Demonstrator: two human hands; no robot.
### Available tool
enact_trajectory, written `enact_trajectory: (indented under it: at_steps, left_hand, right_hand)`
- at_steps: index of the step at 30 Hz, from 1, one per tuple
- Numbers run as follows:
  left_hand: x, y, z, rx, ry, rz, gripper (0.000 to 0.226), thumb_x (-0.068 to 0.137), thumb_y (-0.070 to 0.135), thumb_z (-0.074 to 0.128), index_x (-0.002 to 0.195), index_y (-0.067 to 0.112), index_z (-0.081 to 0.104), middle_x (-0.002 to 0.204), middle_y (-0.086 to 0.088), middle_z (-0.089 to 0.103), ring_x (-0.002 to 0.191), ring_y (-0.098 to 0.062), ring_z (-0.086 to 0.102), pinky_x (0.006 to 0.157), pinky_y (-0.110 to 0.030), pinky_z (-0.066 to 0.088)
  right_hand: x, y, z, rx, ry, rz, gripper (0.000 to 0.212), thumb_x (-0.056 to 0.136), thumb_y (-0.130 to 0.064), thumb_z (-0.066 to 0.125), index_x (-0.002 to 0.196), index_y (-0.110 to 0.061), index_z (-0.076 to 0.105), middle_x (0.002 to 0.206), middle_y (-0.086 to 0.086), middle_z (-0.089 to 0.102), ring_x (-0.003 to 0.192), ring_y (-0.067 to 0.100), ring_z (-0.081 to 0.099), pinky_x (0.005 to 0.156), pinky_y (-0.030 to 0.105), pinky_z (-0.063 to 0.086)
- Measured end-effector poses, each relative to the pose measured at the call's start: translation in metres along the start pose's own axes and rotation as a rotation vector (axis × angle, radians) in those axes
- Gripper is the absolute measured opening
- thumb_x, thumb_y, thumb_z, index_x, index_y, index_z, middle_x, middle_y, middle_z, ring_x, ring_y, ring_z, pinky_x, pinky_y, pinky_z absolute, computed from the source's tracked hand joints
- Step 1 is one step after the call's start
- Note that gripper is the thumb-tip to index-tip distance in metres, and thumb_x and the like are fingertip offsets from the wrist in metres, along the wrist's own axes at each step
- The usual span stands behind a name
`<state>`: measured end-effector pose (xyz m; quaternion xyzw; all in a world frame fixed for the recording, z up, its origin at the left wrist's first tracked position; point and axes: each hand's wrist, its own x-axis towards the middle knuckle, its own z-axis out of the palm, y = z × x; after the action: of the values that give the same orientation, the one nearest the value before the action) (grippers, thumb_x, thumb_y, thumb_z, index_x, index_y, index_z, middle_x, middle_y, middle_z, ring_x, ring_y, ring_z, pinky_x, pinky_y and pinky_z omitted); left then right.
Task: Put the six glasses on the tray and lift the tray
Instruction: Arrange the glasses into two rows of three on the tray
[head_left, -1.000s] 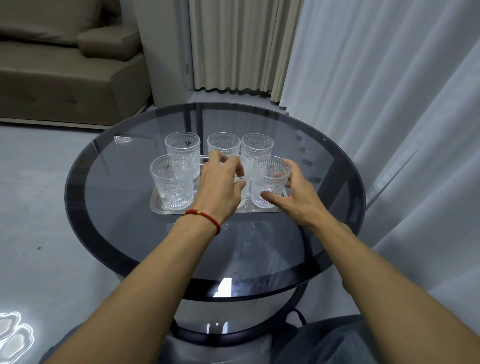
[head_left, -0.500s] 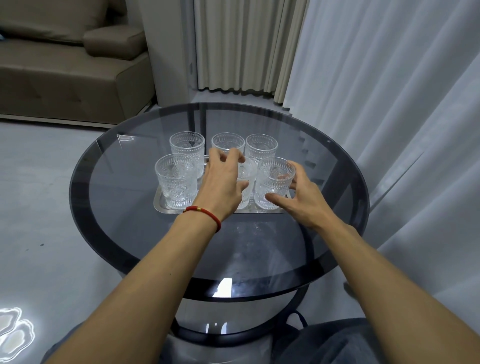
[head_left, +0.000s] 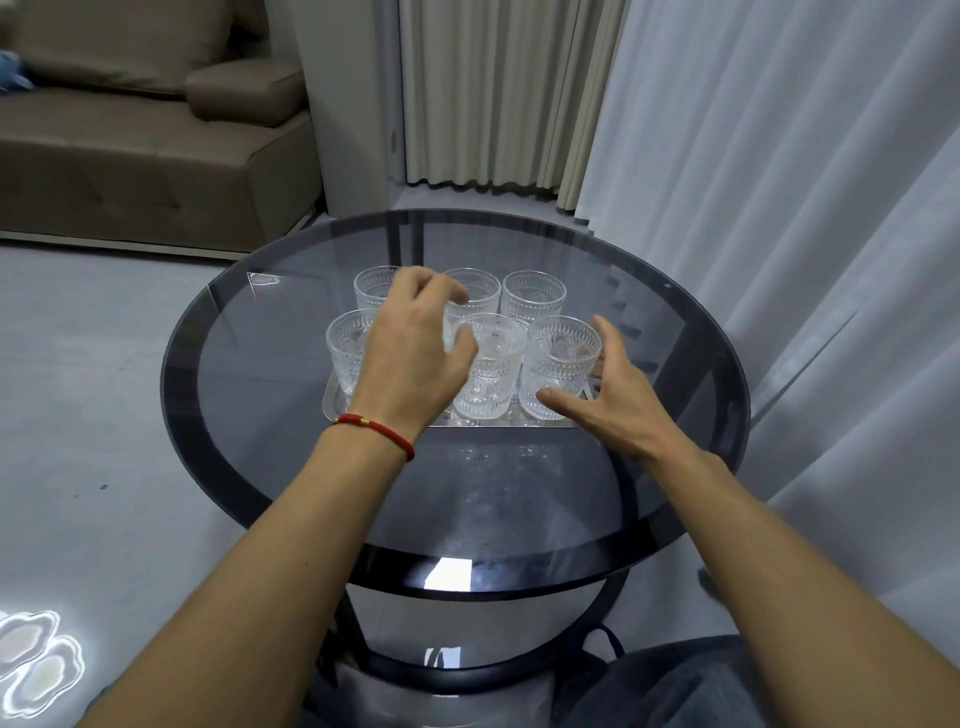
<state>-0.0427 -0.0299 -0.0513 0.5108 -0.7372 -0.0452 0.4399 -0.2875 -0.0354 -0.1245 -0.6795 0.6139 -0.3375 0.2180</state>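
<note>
Six glasses are seen standing upright in two rows of three on the tray (head_left: 558, 422), which rests on the round table (head_left: 291, 395). The left hand (head_left: 415, 358) is held over the left and middle of the group, fingers loosely curled and parted, gripping nothing; the front middle glass (head_left: 491, 371) lies just beside its thumb, and the front left glass (head_left: 347, 349) and back left glass (head_left: 373, 286) are partly hidden behind it. Contact with any glass cannot be confirmed. The right hand (head_left: 618, 397) is spread, with its thumb at the base of the front right glass (head_left: 558, 364) and its fingers along that glass's right side; a closed grasp is not shown. The back middle glass (head_left: 475, 291) and back right glass (head_left: 534, 296) stand clear of both hands.

No writing or labels can be read. The glasses are clear, with embossed patterning and beaded rims. The tray is rectangular, shiny metal. The tabletop is smoked dark glass. A red cord bracelet (head_left: 379, 431) is worn on the left wrist.
</note>
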Motion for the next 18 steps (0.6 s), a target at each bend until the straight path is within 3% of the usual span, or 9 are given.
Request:
enact_trajectory:
  at_steps: [3, 6, 9, 12, 18]
  left_hand:
    - [0.004, -0.019, -0.02, 0.091, 0.047, -0.07, 0.031, 0.081, 0.021, 0.067, 0.111, 0.014, 0.064, 0.119, -0.009, 0.056, 0.115, -0.023, 0.049, 0.095, -0.019, 0.034]
    - [-0.002, -0.04, -0.03, 0.133, -0.165, -0.334, 0.061, 0.075, 0.037, 0.072, 0.131, 0.02, 0.053, 0.135, -0.012, 0.045, 0.132, -0.029, 0.035, 0.102, -0.033, 0.034]
    - [-0.008, -0.049, -0.032, 0.05, -0.296, -0.496, 0.081, 0.074, 0.036, 0.076, 0.144, 0.02, 0.038, 0.143, -0.014, 0.041, 0.132, -0.032, 0.04, 0.107, -0.039, 0.036]
    - [-0.007, -0.052, -0.033, 0.008, -0.249, -0.492, 0.085, 0.073, 0.024, 0.079, 0.145, 0.015, 0.035, 0.144, -0.014, 0.046, 0.129, -0.032, 0.046, 0.106, -0.039, 0.039]
    - [-0.006, -0.048, -0.027, -0.032, -0.234, -0.466, 0.09, 0.071, 0.027, 0.083, 0.145, 0.016, 0.033, 0.144, -0.014, 0.049, 0.131, -0.031, 0.046, 0.1, -0.034, 0.04]
  right_hand:
    - [-0.001, -0.006, 0.0, -0.055, 0.062, -0.063, 0.116, 0.075, -0.064, 0.076, 0.16, -0.033, 0.003, 0.169, 0.002, 0.015, 0.152, 0.022, 0.024, 0.114, 0.031, 0.02]
    - [-0.001, -0.014, 0.002, -0.094, 0.106, -0.112, 0.109, 0.081, -0.058, 0.074, 0.161, -0.029, 0.005, 0.167, 0.003, 0.017, 0.151, 0.019, 0.023, 0.113, 0.029, 0.018]
    - [-0.002, -0.018, 0.002, -0.119, 0.117, -0.121, 0.1, 0.085, -0.05, 0.073, 0.16, -0.021, 0.013, 0.164, 0.005, 0.022, 0.147, 0.019, 0.028, 0.115, 0.031, 0.023]
    - [-0.003, -0.02, 0.003, -0.132, 0.112, -0.116, 0.097, 0.087, -0.048, 0.073, 0.159, -0.019, 0.016, 0.162, 0.006, 0.025, 0.146, 0.021, 0.03, 0.113, 0.029, 0.023]
    - [-0.003, -0.021, 0.003, -0.113, 0.109, -0.092, 0.096, 0.088, -0.047, 0.071, 0.16, -0.021, 0.013, 0.164, 0.005, 0.022, 0.148, 0.022, 0.029, 0.113, 0.031, 0.022]
